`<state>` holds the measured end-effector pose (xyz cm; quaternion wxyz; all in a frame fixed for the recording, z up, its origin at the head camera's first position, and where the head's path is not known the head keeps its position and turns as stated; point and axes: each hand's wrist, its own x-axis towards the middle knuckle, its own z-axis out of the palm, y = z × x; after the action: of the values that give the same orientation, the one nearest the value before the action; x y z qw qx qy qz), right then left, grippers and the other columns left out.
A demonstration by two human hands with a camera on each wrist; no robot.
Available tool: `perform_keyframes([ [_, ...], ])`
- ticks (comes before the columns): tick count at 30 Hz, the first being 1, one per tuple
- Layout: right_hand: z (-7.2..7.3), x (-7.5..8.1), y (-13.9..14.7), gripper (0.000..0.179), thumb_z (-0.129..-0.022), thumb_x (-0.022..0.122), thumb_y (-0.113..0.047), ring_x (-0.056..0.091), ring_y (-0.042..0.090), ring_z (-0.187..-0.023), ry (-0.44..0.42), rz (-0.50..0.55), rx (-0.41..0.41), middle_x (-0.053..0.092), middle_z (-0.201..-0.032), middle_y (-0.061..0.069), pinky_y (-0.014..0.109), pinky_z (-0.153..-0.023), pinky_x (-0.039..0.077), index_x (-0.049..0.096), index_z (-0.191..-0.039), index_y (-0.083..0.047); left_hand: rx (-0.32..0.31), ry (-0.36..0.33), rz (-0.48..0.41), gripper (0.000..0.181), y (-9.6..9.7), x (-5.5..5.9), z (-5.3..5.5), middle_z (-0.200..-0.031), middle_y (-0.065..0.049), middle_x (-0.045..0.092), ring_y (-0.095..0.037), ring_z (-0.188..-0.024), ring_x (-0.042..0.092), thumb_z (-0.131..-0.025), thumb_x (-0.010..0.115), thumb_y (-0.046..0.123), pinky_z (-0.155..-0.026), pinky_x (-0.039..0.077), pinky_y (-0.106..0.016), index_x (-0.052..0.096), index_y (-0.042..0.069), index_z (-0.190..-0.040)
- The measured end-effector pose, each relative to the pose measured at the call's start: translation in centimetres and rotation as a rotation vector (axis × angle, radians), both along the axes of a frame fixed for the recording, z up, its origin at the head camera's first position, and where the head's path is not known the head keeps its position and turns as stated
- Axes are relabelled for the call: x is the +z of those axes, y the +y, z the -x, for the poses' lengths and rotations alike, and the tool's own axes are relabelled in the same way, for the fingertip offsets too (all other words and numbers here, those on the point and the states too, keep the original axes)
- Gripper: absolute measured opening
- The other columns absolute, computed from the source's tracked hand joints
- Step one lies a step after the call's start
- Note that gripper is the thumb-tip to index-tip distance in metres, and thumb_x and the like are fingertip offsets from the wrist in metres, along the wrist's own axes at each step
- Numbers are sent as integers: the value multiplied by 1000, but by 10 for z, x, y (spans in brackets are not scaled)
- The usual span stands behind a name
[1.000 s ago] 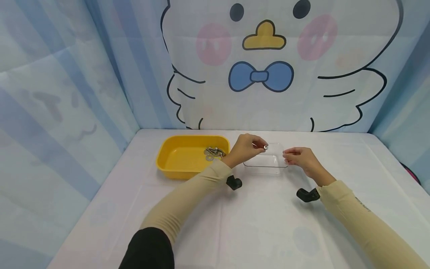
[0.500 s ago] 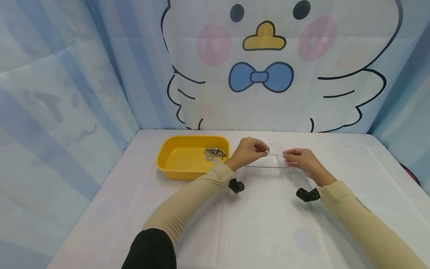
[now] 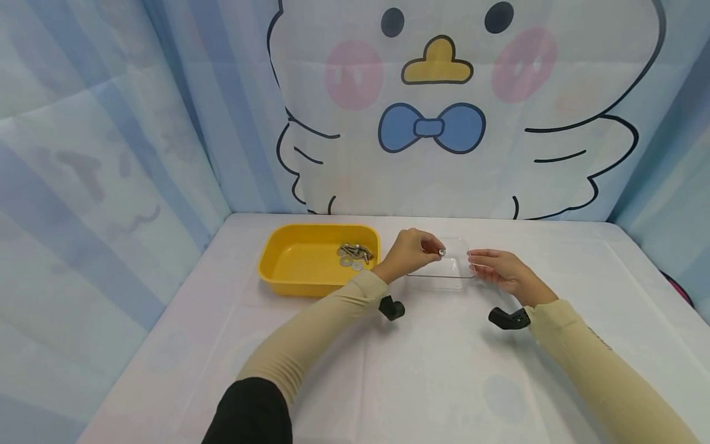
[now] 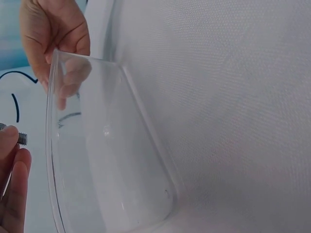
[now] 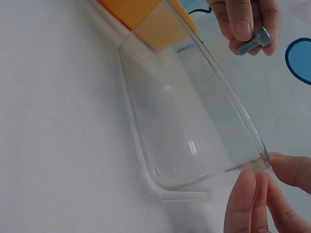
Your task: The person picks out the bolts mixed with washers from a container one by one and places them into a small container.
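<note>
My left hand (image 3: 409, 251) pinches a short silver socket-head bolt (image 5: 255, 41) between thumb and fingers, over the clear plastic box (image 5: 232, 99). The bolt's threaded end shows past the fingertips in the left wrist view. At the box's right end, my right hand (image 3: 503, 271) pinches the rim, thumb on one side and fingers against the wall on the other. The box sits on the white-covered table, and no contents show through its walls.
Left of the clear box stands a yellow tray (image 3: 299, 288). Several bolts (image 3: 355, 251) and flat washers (image 3: 346, 261) lie at its right end. A printed cloth backdrop (image 3: 432, 179) rises behind the table's far edge.
My left hand has come slightly down and to the right with the bolt, then nearly stopped. The right hand stays at the box's rim with a small shift of its fingers.
</note>
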<state>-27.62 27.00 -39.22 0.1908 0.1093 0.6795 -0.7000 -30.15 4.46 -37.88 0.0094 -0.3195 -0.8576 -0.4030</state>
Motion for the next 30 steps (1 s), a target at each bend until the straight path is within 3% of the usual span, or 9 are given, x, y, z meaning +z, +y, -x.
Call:
perform_keyframes([
  [8,0,-2,2,16,-95,52,-7,62,3,-79,-8,66,6,66,-84,-13,16,-74,54,51,-111,-11,12,-37,21,14,1,0,0,-87,-4,73,-6,-73,62,-82,72,8,-64,48,-9,73,7,-95],
  [12,-1,-2,2,9,-94,55,-8,63,3,-79,-15,83,0,66,-84,-12,16,-73,54,57,-99,-16,24,-24,47,18,0,-1,1,-89,-4,73,-7,-75,62,-82,72,9,-63,47,-8,73,6,-100],
  [16,-1,-2,3,16,-95,53,-7,63,4,-79,-8,107,1,67,-84,-11,17,-73,54,61,-89,-20,33,-15,40,22,-2,0,1,-93,-5,73,-10,-79,65,-82,72,11,-64,47,-9,72,6,-104],
  [30,-2,-1,2,22,-94,54,-5,63,4,-79,3,121,16,67,-83,-11,17,-70,54,64,-84,-21,56,-47,15,30,-14,7,0,-98,-5,74,-12,-86,68,-83,71,14,-67,49,-10,70,9,-112],
])
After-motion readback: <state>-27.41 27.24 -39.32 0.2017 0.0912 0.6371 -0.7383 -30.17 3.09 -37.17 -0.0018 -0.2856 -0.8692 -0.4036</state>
